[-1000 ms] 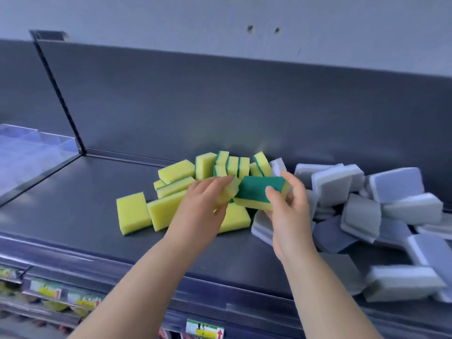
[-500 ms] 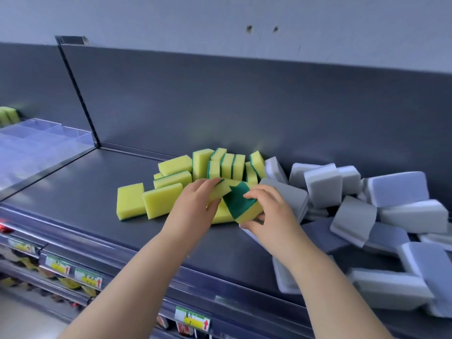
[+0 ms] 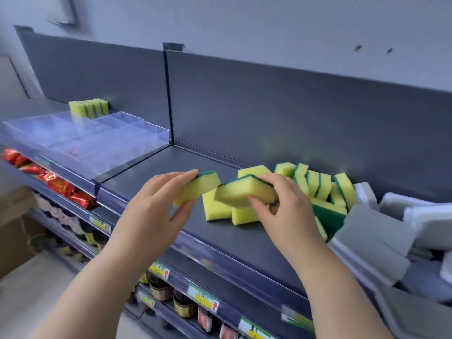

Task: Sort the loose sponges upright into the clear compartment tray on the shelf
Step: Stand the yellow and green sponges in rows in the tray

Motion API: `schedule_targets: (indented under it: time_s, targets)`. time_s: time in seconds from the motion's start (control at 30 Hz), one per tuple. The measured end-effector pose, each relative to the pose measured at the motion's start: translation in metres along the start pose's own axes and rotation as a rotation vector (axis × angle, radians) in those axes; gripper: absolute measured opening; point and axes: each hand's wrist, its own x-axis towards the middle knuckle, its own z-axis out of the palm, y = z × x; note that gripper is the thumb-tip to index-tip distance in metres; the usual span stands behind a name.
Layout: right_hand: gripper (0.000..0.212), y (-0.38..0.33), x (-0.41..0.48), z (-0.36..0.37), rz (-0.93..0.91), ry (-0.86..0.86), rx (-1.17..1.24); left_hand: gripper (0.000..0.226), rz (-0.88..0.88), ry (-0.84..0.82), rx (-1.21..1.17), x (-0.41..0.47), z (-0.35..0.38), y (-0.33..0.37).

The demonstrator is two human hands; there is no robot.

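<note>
Both hands have lifted from the loose pile and the view has swung left, baring the clear compartment tray at upper left; at centre, the left hand grips one yellow-and-green sponge and the right hand pinches a second sponge. This looks like the carry step; next, each needs standing on edge beside the upright row at the tray's back; its dividers blur in glare, and the grey sponges smear at right.
</note>
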Motion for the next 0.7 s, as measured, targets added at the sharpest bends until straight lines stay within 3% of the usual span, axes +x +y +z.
schedule_targets:
  time_s: [0.17, 0.37, 0.7]
  targets:
    - [0.04, -0.092, 0.014, 0.102, -0.079, -0.096, 0.009, 0.052, -0.13, 0.028, 0.067, -0.031, -0.087, -0.107]
    - [0.037, -0.18, 0.023, 0.198, -0.135, -0.181, 0.068, 0.049, -0.119, 0.007, 0.103, -0.054, -0.158, -0.213]
    - [0.037, -0.213, 0.091, 0.259, -0.098, -0.172, -0.028, 0.039, -0.048, -0.004, 0.075, -0.01, -0.185, -0.316]
